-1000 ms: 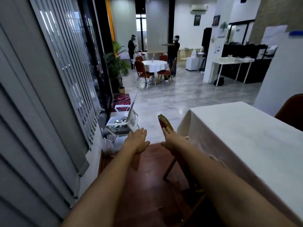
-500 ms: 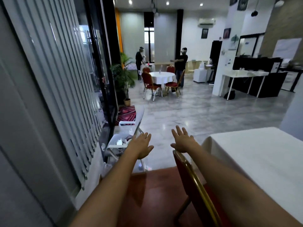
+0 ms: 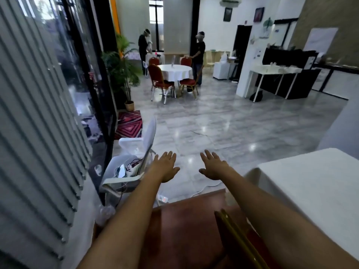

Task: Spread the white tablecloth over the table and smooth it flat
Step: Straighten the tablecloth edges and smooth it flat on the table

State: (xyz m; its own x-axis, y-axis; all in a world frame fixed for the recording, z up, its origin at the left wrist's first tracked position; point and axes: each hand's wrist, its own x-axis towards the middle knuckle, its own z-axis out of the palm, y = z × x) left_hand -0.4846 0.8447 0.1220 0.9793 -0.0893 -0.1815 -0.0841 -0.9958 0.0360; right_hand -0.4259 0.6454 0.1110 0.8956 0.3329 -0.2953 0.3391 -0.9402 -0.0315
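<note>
A white tablecloth (image 3: 314, 191) lies over the table at the lower right, its near-left corner hanging down. Both of my arms reach forward, to the left of that table. My left hand (image 3: 166, 167) and my right hand (image 3: 212, 167) hover palm down with fingers spread, holding nothing. Neither hand touches the cloth; the right forearm passes just beside its left edge.
A red chair with a gold frame (image 3: 239, 241) stands below my right arm. A white plastic chair (image 3: 134, 164) holding cables stands left, by grey blinds (image 3: 38, 133). Far back, a round clothed table (image 3: 174, 71) with red chairs and two persons (image 3: 200, 55).
The view has risen and turned from the table toward the room. My hands have lifted off the red chair's back and now hover spread over the floor.
</note>
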